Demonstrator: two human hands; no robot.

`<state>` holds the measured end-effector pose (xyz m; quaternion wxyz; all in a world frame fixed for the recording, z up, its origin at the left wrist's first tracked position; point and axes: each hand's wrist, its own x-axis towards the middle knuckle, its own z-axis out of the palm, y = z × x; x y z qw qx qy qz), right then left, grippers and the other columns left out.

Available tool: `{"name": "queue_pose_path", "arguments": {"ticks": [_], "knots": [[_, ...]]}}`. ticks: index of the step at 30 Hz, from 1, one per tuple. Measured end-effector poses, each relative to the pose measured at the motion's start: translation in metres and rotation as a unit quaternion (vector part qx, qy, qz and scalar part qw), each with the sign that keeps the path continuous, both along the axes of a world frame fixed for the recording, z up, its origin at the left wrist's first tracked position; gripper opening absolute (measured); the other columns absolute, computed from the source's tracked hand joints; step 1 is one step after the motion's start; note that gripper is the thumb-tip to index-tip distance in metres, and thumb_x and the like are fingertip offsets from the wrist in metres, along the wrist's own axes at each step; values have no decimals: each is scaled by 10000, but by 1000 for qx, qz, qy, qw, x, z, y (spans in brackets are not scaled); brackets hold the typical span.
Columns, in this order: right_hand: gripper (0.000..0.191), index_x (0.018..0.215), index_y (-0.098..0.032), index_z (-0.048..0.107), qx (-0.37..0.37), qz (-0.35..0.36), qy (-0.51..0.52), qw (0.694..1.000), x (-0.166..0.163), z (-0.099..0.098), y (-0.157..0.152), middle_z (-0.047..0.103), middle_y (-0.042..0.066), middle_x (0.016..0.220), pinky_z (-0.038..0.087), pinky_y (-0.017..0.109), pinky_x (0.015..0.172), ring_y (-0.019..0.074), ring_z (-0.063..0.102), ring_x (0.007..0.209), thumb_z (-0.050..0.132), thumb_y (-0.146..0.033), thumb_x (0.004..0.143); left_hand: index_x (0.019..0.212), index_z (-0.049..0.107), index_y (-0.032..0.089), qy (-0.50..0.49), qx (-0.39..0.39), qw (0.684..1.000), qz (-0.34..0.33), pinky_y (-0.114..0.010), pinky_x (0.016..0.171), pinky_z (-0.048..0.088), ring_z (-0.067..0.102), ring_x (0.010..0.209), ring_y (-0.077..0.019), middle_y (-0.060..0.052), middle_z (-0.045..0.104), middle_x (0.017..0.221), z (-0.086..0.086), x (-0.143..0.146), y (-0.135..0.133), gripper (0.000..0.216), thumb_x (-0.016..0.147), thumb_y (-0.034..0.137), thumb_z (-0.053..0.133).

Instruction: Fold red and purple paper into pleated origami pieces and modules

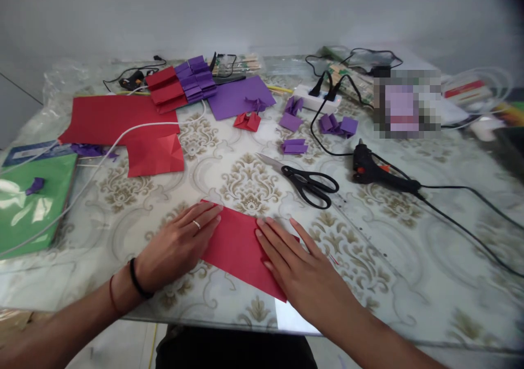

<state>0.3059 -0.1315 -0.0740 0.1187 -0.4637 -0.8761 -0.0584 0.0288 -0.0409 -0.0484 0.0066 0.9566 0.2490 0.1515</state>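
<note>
A red sheet of paper [239, 243] lies on the table close to me, tilted down to the right. Across its left end rests my left hand [186, 238], palm down with straight fingers and a ring on one of them. My right hand [292, 265] lies flat over the right end, thumb and fingers stretched out and pressing on the paper. Both hands hide parts of the sheet's ends. Beyond the right hand lie black-handled scissors [309, 183], blades partly apart and pointing left.
A black glue gun [380, 172] with its cord lies on the right. Folded purple paper pieces [295, 146] and a white power strip [315, 99] sit farther back. Red sheets [118, 119] and a green packet [36, 210] are on the left, crossed by a white cable [135, 126].
</note>
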Motion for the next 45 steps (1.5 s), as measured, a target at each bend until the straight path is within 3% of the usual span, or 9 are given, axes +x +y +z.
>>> {"name": "queue_pose_path", "arguments": {"ticks": [2, 7, 14, 21, 30, 33, 35, 41, 45], "knots": [[456, 1446, -15, 588, 0, -5, 5, 1000, -4, 0, -2, 559, 172, 1564, 238, 517, 1281, 304, 466, 1480, 401, -254, 1106, 1389, 594, 51, 20, -3, 1000, 20, -473, 1210, 481, 499, 1474, -316, -195, 602, 1495, 0, 9, -10, 379, 1024, 103, 507], [451, 1436, 16, 591, 0, -6, 2, 1000, -6, 0, -5, 561, 208, 1550, 423, 493, 1190, 329, 506, 1453, 372, -181, 1094, 1506, 511, 123, 49, -61, 997, -18, -513, 1249, 414, 320, 1585, -313, -162, 463, 1634, -1, 17, -17, 470, 1040, 180, 507], [450, 1491, -5, 541, -22, 7, 7, 1000, 1, -2, -7, 519, 198, 1589, 520, 498, 1143, 338, 476, 1484, 408, -130, 1080, 1518, 506, 139, 42, -87, 995, -35, -523, 1285, 352, 290, 1599, -293, -122, 459, 1647, -7, 9, -11, 474, 1054, 235, 524], [473, 1523, -1, 499, -51, 20, 22, 998, 5, -1, -11, 464, 203, 1626, 526, 495, 1157, 337, 395, 1539, 447, -99, 1062, 1497, 526, 140, 12, -94, 995, -23, -510, 1276, 377, 371, 1564, -284, -118, 541, 1586, -9, 9, -14, 461, 1046, 229, 551], [454, 1511, -28, 523, -61, 27, 21, 998, 10, -3, -8, 496, 177, 1611, 546, 490, 1139, 319, 435, 1518, 417, -115, 1079, 1470, 562, 154, 42, -96, 994, -6, -534, 1280, 355, 365, 1565, -302, -107, 505, 1617, -1, 14, -17, 439, 1039, 230, 521], [461, 1525, -35, 508, -48, 31, 24, 998, 11, -6, -8, 501, 166, 1611, 548, 492, 1133, 316, 433, 1519, 425, -120, 1079, 1469, 551, 85, 58, -83, 995, 23, -555, 1267, 358, 350, 1567, -349, -159, 461, 1640, 0, 22, -27, 488, 988, 156, 512], [485, 1551, -36, 471, -38, 33, 27, 998, 12, -9, -9, 502, 165, 1611, 550, 496, 1124, 320, 430, 1520, 433, -115, 1074, 1458, 549, 54, 63, -83, 994, 40, -571, 1256, 364, 326, 1573, -373, -189, 433, 1650, 0, 26, -33, 496, 974, 152, 508], [634, 1667, -71, 219, -33, 34, 35, 998, 15, -15, -10, 462, 145, 1641, 530, 475, 1131, 304, 419, 1528, 412, -109, 1064, 1437, 571, 119, 73, -110, 990, 47, -549, 1282, 327, 288, 1594, -341, -135, 409, 1676, -5, 26, -35, 441, 1034, 285, 508], [633, 1666, -87, 245, -33, 37, 43, 998, 15, -14, -10, 474, 135, 1636, 419, 479, 1233, 281, 422, 1530, 415, -99, 1056, 1439, 573, 145, 64, -129, 988, 50, -572, 1303, 269, 304, 1587, -330, -107, 421, 1673, -3, 24, -32, 435, 1037, 302, 509]]}}
